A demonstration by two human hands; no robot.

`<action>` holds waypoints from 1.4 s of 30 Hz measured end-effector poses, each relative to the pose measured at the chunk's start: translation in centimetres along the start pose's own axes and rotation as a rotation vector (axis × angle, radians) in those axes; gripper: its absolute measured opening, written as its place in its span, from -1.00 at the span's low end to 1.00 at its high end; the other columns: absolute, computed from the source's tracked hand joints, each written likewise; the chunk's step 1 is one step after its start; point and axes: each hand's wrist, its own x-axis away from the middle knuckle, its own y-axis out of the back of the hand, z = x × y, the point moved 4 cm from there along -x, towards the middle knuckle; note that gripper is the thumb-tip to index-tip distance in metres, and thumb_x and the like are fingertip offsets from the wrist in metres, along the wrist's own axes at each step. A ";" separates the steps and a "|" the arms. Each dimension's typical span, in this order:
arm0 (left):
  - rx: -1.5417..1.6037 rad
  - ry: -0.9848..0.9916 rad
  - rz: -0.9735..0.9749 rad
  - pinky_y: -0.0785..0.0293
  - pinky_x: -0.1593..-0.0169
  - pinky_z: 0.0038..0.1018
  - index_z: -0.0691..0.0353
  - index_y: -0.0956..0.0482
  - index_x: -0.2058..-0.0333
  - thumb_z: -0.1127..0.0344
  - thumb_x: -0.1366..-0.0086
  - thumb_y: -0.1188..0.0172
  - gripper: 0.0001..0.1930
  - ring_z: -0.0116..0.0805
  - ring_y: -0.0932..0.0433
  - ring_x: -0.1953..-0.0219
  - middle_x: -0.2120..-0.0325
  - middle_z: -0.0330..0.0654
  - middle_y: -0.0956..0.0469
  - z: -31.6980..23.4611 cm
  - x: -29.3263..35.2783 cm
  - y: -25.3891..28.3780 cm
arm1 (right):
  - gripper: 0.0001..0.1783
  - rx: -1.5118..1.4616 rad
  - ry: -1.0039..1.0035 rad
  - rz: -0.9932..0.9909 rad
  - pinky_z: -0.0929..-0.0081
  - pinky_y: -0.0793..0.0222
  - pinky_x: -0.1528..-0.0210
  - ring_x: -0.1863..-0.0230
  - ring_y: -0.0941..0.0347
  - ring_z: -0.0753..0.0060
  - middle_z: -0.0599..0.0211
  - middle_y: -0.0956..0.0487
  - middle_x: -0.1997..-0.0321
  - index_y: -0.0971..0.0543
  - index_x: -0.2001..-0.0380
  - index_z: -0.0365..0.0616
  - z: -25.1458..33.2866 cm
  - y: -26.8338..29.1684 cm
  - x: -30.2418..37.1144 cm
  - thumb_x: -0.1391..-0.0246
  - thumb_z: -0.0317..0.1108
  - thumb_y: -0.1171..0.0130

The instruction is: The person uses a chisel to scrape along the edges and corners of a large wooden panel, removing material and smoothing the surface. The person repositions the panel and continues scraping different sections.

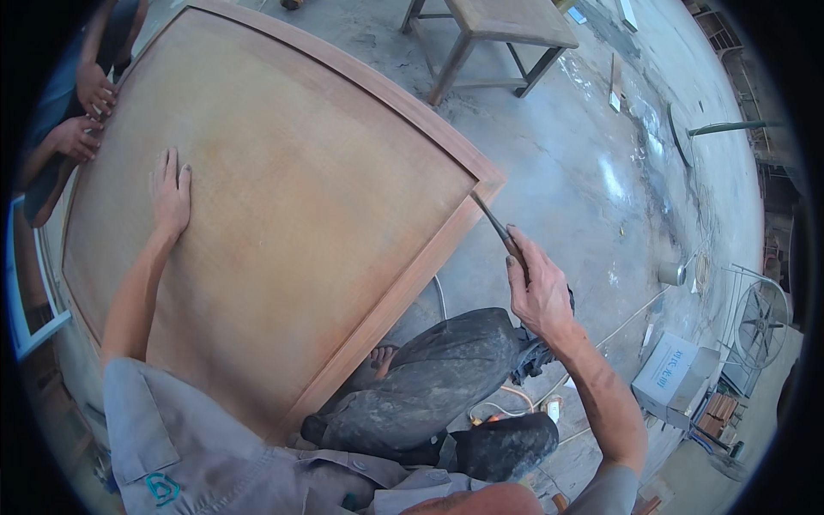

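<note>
A large wooden panel [283, 223] with a raised reddish-brown frame [421, 257] around it lies before me. My left hand [172, 196] rests on the panel's left part, palm down and fingers stretched out. In my right hand [542, 292] is a slim tool with a long, narrow, dark shaft [493, 219]; its exact kind is hard to make out. Its tip meets the inner edge of the frame near the right-hand corner. My fingers wrap round its lower end.
At the far left another person's hands [94, 90] touch the panel's edge. A wooden stool [511, 26] stands beyond the frame. On the right are a tin can [673, 274], a cardboard box [674, 369] and a round fan [762, 324]. Cables cross the floor beside my legs.
</note>
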 end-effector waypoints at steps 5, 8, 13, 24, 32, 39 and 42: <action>0.060 0.039 0.017 0.09 -0.57 -0.04 0.22 -0.25 -0.47 0.04 -0.60 0.06 -0.39 0.02 -0.10 -0.54 -0.49 0.07 -0.21 1.3 -2.2 0.3 | -0.55 0.086 -0.100 0.114 0.01 -0.57 0.19 0.19 -0.64 -0.23 -0.07 -0.67 0.12 -0.46 -0.24 -0.14 1.3 2.2 -4.1 -0.29 -0.47 -0.15; -0.042 0.019 0.058 0.08 -0.57 -0.03 0.25 -0.25 -0.46 0.06 -0.60 0.06 -0.40 0.03 -0.11 -0.54 -0.48 0.07 -0.21 -0.8 -3.0 1.4 | -0.58 0.083 -0.131 0.117 -0.01 -0.55 0.20 0.20 -0.64 -0.23 -0.07 -0.67 0.15 -0.46 -0.21 -0.14 1.2 2.7 -4.4 -0.30 -0.46 -0.14; 0.012 -0.006 -0.001 0.04 -0.56 -0.03 0.26 -0.26 -0.46 0.07 -0.60 0.06 -0.40 0.06 -0.13 -0.53 -0.47 0.07 -0.23 -0.4 -3.2 1.5 | -0.63 0.020 -0.301 0.237 -0.01 -0.55 0.18 0.21 -0.63 -0.26 -0.05 -0.68 0.19 -0.43 -0.17 -0.15 0.3 2.3 -4.0 -0.31 -0.46 -0.12; 0.067 -0.060 -0.076 -0.04 -0.53 -0.05 0.24 -0.34 -0.42 0.11 -0.59 0.04 -0.45 0.09 -0.23 -0.48 -0.40 0.11 -0.35 2.2 -3.5 1.1 | -0.48 -0.084 -0.195 0.451 0.07 -0.57 0.04 0.06 -0.65 -0.25 -0.11 -0.69 0.11 -0.38 -0.27 -0.19 0.7 2.5 -6.9 -0.27 -0.47 -0.19; 0.104 -0.073 -0.057 -0.06 -0.53 -0.16 0.22 -0.35 -0.42 0.11 -0.61 0.07 -0.47 0.06 -0.22 -0.49 -0.42 0.07 -0.34 1.5 -2.9 0.9 | -0.63 -0.185 -0.377 0.485 0.21 -0.59 0.10 0.18 -0.72 -0.09 -0.11 -0.69 0.19 -0.46 -0.18 -0.23 -0.6 2.7 -8.1 -0.34 -0.47 -0.09; 0.102 -0.027 -0.017 -0.05 -0.54 -0.21 0.21 -0.34 -0.43 0.09 -0.63 0.10 -0.46 0.00 -0.19 -0.51 -0.44 0.03 -0.32 0.8 -3.2 1.4 | -0.59 -0.047 -0.078 0.368 0.20 -0.57 0.23 0.27 -0.68 -0.07 -0.10 -0.67 0.21 -0.55 -0.16 -0.23 0.6 2.8 -9.0 -0.25 -0.58 -0.12; 0.115 -0.037 -0.024 -0.04 -0.55 -0.22 0.21 -0.34 -0.44 0.08 -0.63 0.11 -0.46 -0.01 -0.18 -0.52 -0.44 0.03 -0.31 1.4 -3.3 1.2 | -0.60 0.009 -0.134 0.367 0.15 -0.55 0.27 0.33 -0.64 -0.09 -0.05 -0.65 0.27 -0.61 -0.12 -0.20 1.1 2.8 -9.0 -0.22 -0.59 -0.13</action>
